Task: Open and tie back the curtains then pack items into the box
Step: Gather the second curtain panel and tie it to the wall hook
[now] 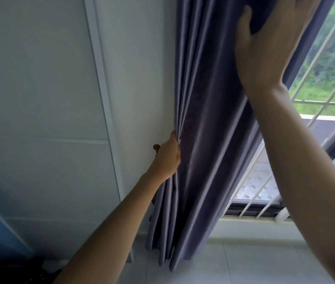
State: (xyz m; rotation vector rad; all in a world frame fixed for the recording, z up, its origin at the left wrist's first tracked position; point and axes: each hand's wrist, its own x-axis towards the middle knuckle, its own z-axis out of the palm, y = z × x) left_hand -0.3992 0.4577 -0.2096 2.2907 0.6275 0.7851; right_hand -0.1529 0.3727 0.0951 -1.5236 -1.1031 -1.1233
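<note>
Curtain (207,119) is held bunched beside wall hook (156,147) by left grip (167,158) clenched on folds, presumably for tie-back; right grip (265,50) released, pressed flat to clear window (330,74).

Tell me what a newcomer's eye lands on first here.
The grey-purple curtain stands out, bunched in the middle against the white wall. The left hand grips its gathered folds low at the wall side, while the right hand presses flat on it high up, beside the barred window at right.

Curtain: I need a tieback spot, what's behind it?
Window bars show right of the curtain; a brown knob pokes out by the left hand. The folds hide the rest.
</note>
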